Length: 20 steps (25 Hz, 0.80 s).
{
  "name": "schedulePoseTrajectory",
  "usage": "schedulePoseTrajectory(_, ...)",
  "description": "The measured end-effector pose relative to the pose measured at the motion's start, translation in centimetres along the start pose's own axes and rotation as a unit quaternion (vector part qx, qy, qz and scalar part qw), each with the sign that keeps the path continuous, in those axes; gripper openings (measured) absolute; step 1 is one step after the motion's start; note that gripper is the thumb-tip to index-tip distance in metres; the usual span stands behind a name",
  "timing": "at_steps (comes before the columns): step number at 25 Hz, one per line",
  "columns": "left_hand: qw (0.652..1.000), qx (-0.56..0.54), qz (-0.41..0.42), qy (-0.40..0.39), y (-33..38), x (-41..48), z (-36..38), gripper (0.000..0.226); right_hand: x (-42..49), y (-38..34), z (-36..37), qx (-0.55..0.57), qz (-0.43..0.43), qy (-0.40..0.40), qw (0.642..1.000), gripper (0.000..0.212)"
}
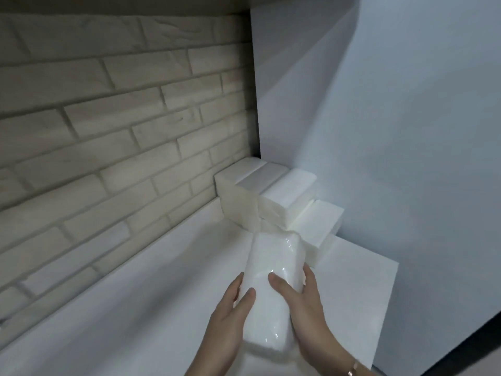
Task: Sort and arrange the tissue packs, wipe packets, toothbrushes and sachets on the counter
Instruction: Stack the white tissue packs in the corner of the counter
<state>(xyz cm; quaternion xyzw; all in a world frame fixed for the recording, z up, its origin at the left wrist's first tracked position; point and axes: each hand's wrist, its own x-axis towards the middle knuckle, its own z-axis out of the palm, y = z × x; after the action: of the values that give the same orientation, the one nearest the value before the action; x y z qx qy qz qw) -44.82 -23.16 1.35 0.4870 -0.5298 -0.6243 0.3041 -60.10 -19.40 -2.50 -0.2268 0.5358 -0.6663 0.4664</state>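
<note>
A white tissue pack (pixel 271 270) in clear glossy wrap is held between both my hands above the white counter (pixel 135 308). My left hand (pixel 227 318) grips its left side, thumb on top. My right hand (pixel 306 308) grips its right side, thumb across the top and fingers curled round the edge. The pack points away from me toward a stack of several white tissue packs (pixel 271 196) piled in the far corner. One lower pack (pixel 320 226) lies at the right of the stack, just beyond the held pack's far end.
A pale brick wall (pixel 108 131) runs along the left and back of the counter. A smooth white panel (pixel 406 131) closes the right side. The counter's right edge (pixel 387 308) drops off near my right wrist, which wears a bracelet.
</note>
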Motion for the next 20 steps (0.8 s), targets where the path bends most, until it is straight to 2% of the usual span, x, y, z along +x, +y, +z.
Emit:
schedulePoseTrajectory(1, 1.0, 0.01, -0.01, 0.0, 0.4, 0.9, 1.6, 0.038, 1.4, -0.8, -1.3, 0.002, -0.011, 0.017, 1.0, 0.095)
schedulePoseTrajectory(5, 0.999, -0.007, -0.046, 0.026, 0.9, 3.4, 6.9, 0.035, 5.7, -2.9, -5.2, 0.002, -0.026, 0.046, 0.999, 0.113)
schedulePoseTrajectory(7, 0.997, -0.045, -0.041, 0.047, 1.0, 4.3, 8.7, 0.025, 7.0, -3.4, -6.3, 0.007, -0.029, 0.038, 0.999, 0.107)
schedulePoseTrajectory(9, 0.995, -0.063, -0.03, 0.068, 0.9, 5.3, 9.8, 0.026, 7.8, -3.7, -7.2, -0.009, -0.03, 0.027, 0.999, 0.104)
schedulePoseTrajectory(11, 0.992, -0.083, -0.02, 0.09, 0.8, 6.1, 10.8, 0.035, 8.7, -3.7, -7.9, -0.054, -0.024, 0.03, 0.998, 0.103)
schedulePoseTrajectory(14, 0.978, -0.138, -0.01, 0.158, -0.4, 6.9, 12.3, 0.051, 9.0, -4.1, -8.5, -0.187, -0.026, 0.036, 0.981, 0.1)
schedulePoseTrajectory(17, 0.953, -0.168, -0.016, 0.253, -2.3, 7.5, 14.5, 0.056, 8.0, -3.8, -8.7, -0.152, -0.09, 0.02, 0.984, 0.078)
schedulePoseTrajectory(20, 0.928, -0.231, -0.04, 0.29, -4.1, 7.7, 16.2, 0.053, 7.3, -2.2, -9.7, -0.218, -0.173, 0.029, 0.96, 0.077)
